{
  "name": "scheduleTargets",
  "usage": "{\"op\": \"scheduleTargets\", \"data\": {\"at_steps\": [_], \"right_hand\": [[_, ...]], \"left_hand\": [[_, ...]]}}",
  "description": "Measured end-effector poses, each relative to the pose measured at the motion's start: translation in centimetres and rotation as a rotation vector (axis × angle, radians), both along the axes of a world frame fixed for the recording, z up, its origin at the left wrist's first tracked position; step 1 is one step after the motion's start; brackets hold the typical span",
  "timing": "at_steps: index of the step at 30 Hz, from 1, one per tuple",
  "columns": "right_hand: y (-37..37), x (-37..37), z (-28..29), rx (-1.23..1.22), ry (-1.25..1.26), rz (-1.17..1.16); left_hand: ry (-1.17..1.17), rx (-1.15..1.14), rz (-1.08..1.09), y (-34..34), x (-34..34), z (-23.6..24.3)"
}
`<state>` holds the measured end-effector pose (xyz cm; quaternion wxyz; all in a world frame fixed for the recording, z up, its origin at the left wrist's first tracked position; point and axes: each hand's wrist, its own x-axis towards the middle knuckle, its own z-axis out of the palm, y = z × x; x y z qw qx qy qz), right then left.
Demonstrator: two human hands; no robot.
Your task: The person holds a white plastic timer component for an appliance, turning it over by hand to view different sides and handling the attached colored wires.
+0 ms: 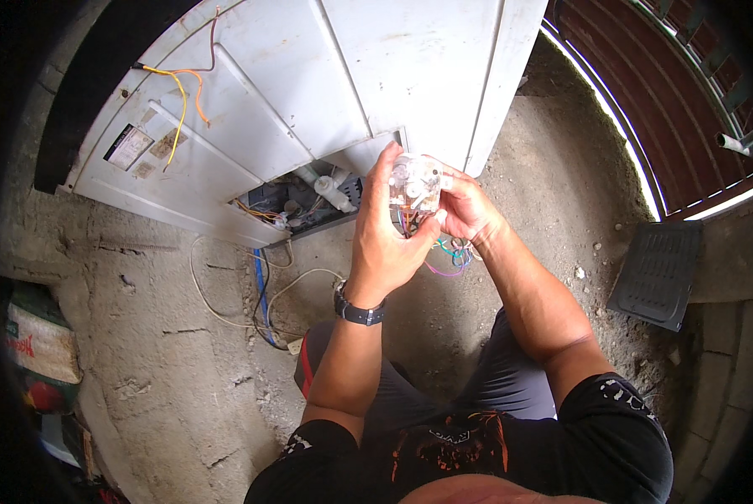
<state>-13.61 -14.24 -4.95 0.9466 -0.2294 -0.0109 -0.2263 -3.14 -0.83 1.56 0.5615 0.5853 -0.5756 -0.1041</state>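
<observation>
Between my two hands is a washing machine timer [415,183] in a clear plastic case, with pale gears showing inside. My left hand [386,239] grips its left side, thumb along the lower edge and fingers up the side. On the right side, my right hand [467,208] closes its fingers on the case. Thin coloured wires [454,252] hang below it, purple, green and orange among them. Just beyond stands a white washing machine [309,92] with an opening low in its panel. Inside the opening sit a white cylindrical part [334,193] and loose wiring [261,214].
Yellow and orange wires [179,109] dangle from the machine's panel. A cream cable [217,317] and a blue hose [261,290] lie on the rough concrete floor [167,336]. A dark vented cover [655,273] rests at right. At far left stands a printed sack [41,349].
</observation>
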Motion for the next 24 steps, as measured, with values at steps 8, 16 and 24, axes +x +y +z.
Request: {"op": "scheduleTargets", "data": {"at_steps": [8,16,24], "right_hand": [[-0.16,0.11,-0.52,-0.027,-0.063,0.014],[-0.12,0.15,-0.65,-0.034,-0.015,-0.026],[-0.07,0.08,-0.51,-0.038,-0.005,-0.028]], "left_hand": [[-0.013,0.012,0.006,-0.27,-0.36,-0.03],[-0.035,0.008,-0.001,-0.34,-0.37,-0.15],[-0.012,0.007,-0.012,-0.28,-0.3,-0.43]]}}
